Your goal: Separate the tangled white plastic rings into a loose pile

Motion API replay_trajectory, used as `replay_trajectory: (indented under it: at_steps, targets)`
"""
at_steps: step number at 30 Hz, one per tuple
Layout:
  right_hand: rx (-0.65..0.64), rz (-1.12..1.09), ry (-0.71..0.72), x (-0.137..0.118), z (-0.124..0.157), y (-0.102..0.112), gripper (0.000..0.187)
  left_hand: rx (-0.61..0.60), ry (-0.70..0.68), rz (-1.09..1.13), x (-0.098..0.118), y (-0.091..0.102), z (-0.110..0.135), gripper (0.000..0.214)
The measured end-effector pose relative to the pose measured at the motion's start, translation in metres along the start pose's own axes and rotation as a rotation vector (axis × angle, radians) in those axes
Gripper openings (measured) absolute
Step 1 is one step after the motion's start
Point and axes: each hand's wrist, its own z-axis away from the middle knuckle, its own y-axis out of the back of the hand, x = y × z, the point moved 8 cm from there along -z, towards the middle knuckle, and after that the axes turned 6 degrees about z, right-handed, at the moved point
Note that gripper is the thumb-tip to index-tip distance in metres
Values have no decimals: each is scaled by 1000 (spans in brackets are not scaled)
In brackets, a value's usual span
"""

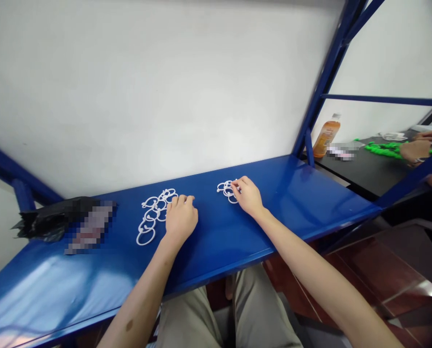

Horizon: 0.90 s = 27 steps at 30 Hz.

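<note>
Two clusters of white plastic rings lie on a glossy blue shelf (pixel 216 232). The larger cluster (pixel 152 215) is left of centre; my left hand (pixel 180 216) rests at its right edge with fingers curled down on the rings. The smaller cluster (pixel 227 191) lies to the right; my right hand (pixel 248 195) reaches onto it, fingertips pinched on a ring at its right side. Both forearms stretch up from the bottom of the view.
A crumpled black plastic bag (pixel 52 220) and a blurred flat item (pixel 90 227) sit at the shelf's left. A blue frame post (pixel 324 82) rises at right. Beyond it, a black table (pixel 368 169) holds an orange drink bottle (pixel 326 136), green pieces (pixel 384 149) and another person's hands (pixel 417 150).
</note>
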Motion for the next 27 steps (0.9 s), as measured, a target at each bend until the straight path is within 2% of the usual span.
replay_trajectory:
  at_steps: [4, 9, 12, 16, 19, 22, 27]
  targets:
    - [-19, 93, -51, 17, -8, 2, 18, -48, 30, -47, -8, -4, 1, 39]
    - [-35, 119, -51, 16, -13, -6, 14, -97, 9, -32, -3, -7, 1, 37]
    - [-34, 105, -46, 15, -13, -8, 15, -67, 1, -30, -1, -3, 1, 35]
    - [-29, 87, -38, 14, -11, -6, 16, 11, 60, -105, -6, 3, 2, 32]
    - [-19, 87, -38, 14, -9, -2, 18, -34, 52, -115, -4, -2, 4, 31]
    - [-7, 67, -27, 11, -7, 2, 19, -52, 16, -56, 2, -3, 4, 28]
    - [-18, -7, 57, -10, 1, 4, 19, 76, 19, 194, 5, 10, 0, 24]
